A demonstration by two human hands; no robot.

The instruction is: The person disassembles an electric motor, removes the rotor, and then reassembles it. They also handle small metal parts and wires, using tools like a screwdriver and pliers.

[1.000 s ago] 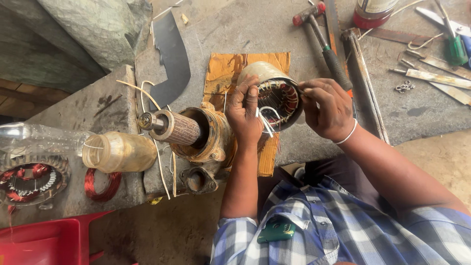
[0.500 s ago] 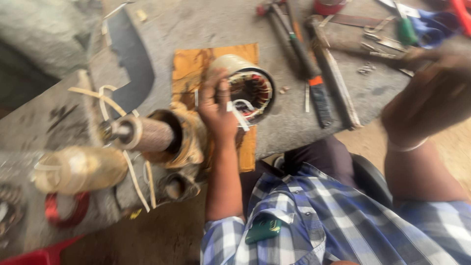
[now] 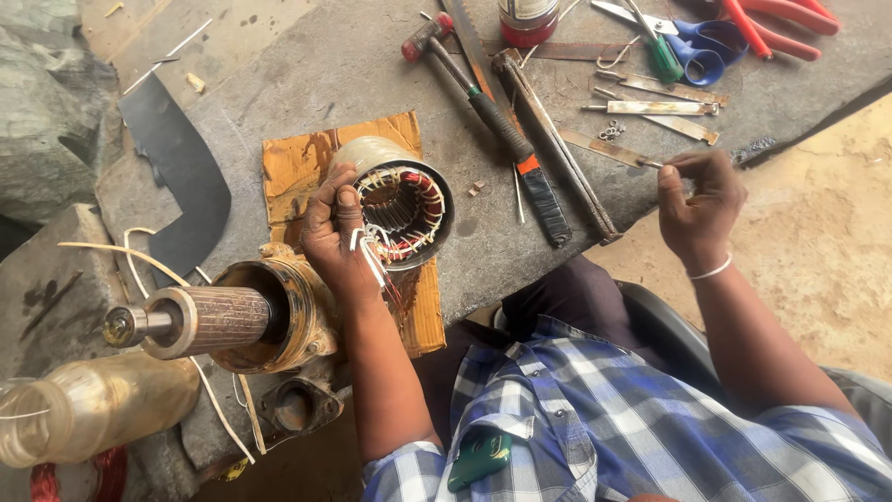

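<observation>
Left hand (image 3: 336, 244) grips the motor stator (image 3: 400, 206) on the wooden board (image 3: 307, 167) on the desk (image 3: 372, 65); right hand (image 3: 699, 206) pinches a thin strip (image 3: 650, 164). Steadying the stator firmly would aid clean insertion.

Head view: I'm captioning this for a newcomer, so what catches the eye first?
The round metal stator with red and copper windings, lying on an orange wooden board at centre, gripped by the left hand. The right hand pinches a thin metal strip at the bench edge. A ribbed cylindrical rotor juts out lower left.
</observation>
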